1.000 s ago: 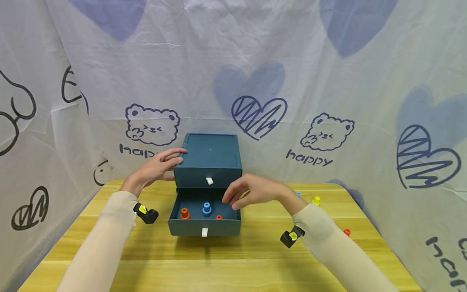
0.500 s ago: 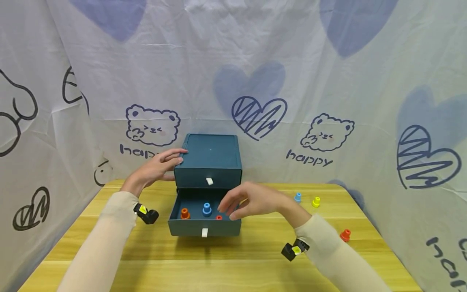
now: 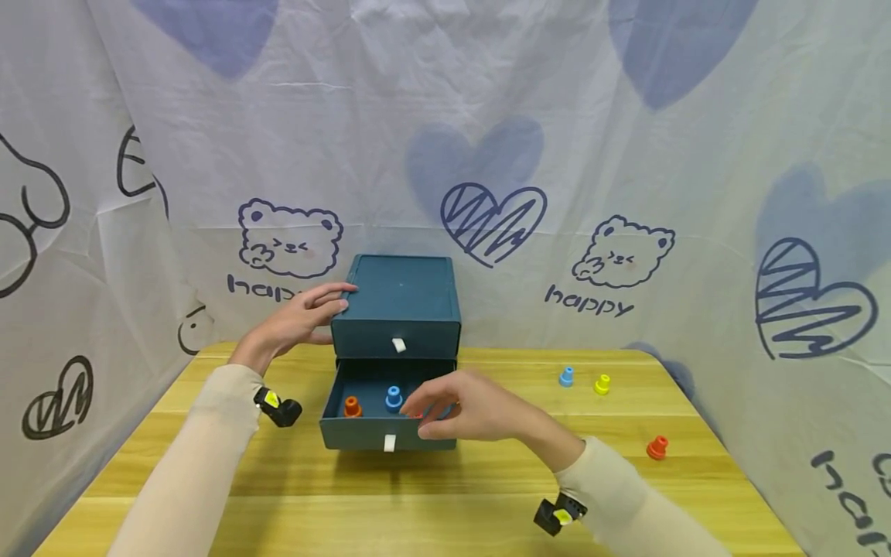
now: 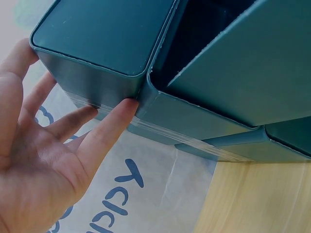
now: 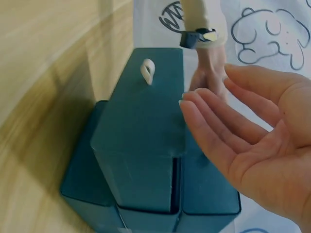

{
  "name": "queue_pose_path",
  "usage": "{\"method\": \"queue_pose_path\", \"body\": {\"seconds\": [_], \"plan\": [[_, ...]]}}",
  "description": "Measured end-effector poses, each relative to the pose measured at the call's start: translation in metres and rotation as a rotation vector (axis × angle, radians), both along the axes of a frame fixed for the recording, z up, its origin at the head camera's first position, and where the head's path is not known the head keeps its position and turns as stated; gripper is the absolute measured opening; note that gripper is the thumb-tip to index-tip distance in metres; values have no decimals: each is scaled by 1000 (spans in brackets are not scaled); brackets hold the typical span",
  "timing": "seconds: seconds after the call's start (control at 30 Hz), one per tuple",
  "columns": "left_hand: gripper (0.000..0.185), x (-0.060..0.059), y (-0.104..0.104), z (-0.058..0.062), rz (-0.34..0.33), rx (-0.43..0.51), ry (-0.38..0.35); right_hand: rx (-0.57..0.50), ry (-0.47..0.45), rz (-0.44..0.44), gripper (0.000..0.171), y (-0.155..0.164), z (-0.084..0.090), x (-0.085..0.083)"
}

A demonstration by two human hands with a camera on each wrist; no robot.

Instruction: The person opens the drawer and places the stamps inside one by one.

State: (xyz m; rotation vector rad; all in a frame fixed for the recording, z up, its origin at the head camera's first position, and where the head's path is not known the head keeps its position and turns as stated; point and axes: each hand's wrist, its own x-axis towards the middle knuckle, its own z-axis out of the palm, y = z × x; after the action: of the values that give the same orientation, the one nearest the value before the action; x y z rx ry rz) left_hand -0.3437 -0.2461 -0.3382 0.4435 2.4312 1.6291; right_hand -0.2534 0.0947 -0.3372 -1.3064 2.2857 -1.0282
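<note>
L hand (image 3: 288, 321) spread on cabinet (image 3: 402, 288) side, R hand (image 3: 473, 406) loosely wide by btm drawer (image 3: 355, 435).
Red pc (image 3: 418, 416) mostly hidden behind R hand.

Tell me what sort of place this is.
Probably a small staged recording spot indoors: printed cloth hangs behind and beside a wood-look table, and the person wears wrist cameras.

On the white cloth (image 3: 390, 155) printed with hearts and bears, a dark-blue word “happy” (image 3: 590, 302) stands above the yellowish wooden bench (image 3: 501, 483), near its far right corner; a partly hidden “hap…” (image 3: 259, 290) near its far left; a cut-off “hap” (image 3: 852, 503) beyond its right edge.
</note>
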Motion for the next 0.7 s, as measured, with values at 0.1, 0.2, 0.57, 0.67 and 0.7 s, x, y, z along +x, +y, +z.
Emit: {"method": "queue_pose_path", "body": {"seconds": [0.1, 0.2, 0.57, 0.67, 0.7], "plan": [[62, 0, 0, 0, -1, -2, 1, 12, -13, -14, 29, -5, -5, 5], [62, 1, -1, 0, -1, -4, 2, 30, -42, -29, 27, -10, -12, 9], [62, 1, -1, -1, 1, -10, 13, 92, -38, -101, 28, -22, -31, 20], [62, 1, -1, -1, 0, -10, 16, 80, -49, -112, 31, -25, -39, 22], [61, 1, -1, -1, 1, -10, 16, 71, -53, -116, 32, -26, -42, 22]]}}
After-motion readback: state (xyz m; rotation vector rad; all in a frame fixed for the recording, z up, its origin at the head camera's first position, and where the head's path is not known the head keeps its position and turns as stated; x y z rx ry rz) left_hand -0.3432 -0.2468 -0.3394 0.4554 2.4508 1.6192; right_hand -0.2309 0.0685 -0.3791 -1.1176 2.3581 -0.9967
